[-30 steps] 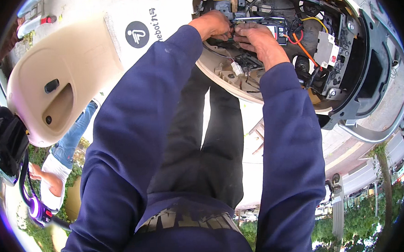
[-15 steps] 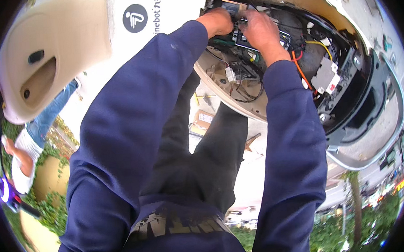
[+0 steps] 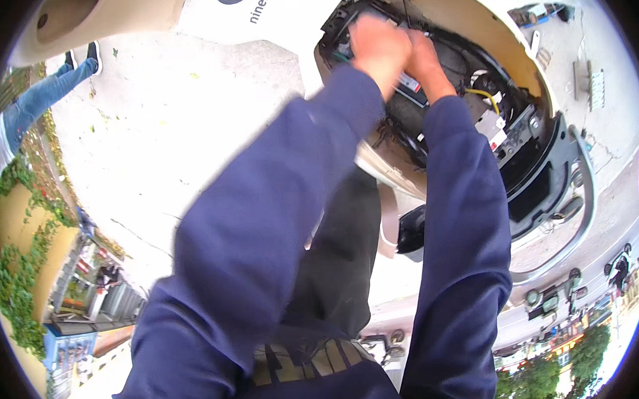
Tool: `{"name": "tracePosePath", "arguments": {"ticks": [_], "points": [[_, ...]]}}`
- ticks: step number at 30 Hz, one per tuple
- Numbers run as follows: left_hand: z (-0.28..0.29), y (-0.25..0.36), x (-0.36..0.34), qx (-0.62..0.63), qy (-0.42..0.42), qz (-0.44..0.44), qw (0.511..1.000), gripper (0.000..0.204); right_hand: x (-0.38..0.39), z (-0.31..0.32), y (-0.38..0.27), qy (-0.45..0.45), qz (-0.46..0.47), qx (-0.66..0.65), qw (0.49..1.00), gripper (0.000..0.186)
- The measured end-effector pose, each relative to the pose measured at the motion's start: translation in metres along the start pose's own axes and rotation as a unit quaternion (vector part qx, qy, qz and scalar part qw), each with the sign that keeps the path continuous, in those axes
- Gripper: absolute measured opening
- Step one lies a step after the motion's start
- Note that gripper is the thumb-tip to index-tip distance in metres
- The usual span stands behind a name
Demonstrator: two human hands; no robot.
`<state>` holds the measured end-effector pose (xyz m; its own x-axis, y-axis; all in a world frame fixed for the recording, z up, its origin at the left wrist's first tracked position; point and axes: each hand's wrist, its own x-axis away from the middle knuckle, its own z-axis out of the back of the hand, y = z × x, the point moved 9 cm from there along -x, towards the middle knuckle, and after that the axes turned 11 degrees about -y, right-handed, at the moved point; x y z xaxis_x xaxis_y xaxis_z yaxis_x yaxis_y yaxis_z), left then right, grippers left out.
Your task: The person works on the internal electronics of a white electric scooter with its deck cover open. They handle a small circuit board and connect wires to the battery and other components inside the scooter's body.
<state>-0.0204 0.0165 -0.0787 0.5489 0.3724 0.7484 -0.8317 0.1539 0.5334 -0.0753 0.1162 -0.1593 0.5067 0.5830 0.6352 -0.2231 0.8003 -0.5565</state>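
My left hand (image 3: 380, 44), smeared by motion, is over the open beige-rimmed scooter compartment (image 3: 537, 69), among its upper parts. My right hand (image 3: 424, 64) is close beside it on the right, its fingertips hidden behind the left. I cannot see what either hand holds. Below them lie a black-and-silver boxy component (image 3: 411, 90) and dark cable bundles. To the right are a yellow cable (image 3: 484, 93), a grey box (image 3: 489, 125) and a metal bracket (image 3: 529, 127).
A white scooter panel (image 3: 266, 7) spans the top. A grey rail (image 3: 586, 178) curves at the compartment's right. A person in jeans (image 3: 39, 98) is at the far left, beside greenery (image 3: 13, 280). Parked scooters (image 3: 549, 299) show at the lower right.
My left hand has moved right, up against my right hand. The view has shifted: the white panel sits higher, and more pavement shows at the left.
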Motion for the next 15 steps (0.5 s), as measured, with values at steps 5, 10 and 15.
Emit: {"name": "tracePosePath", "arguments": {"ticks": [5, 10, 15], "points": [[-0.048, -0.053, 0.049, 0.293, 0.208, 0.113, 0.926, 0.034, -0.012, -0.002, -0.005, -0.063, 0.023, -0.079, 0.995, 0.029], [-0.055, -0.079, 0.039, 0.406, 0.265, 0.184, 0.855, 0.025, -0.021, -0.001, -0.006, -0.080, 0.044, -0.064, 0.994, 0.028], [-0.071, -0.138, 0.007, 0.553, 0.276, 0.232, 0.751, 0.020, -0.017, -0.016, -0.018, -0.130, 0.052, -0.098, 0.985, 0.025]]}}
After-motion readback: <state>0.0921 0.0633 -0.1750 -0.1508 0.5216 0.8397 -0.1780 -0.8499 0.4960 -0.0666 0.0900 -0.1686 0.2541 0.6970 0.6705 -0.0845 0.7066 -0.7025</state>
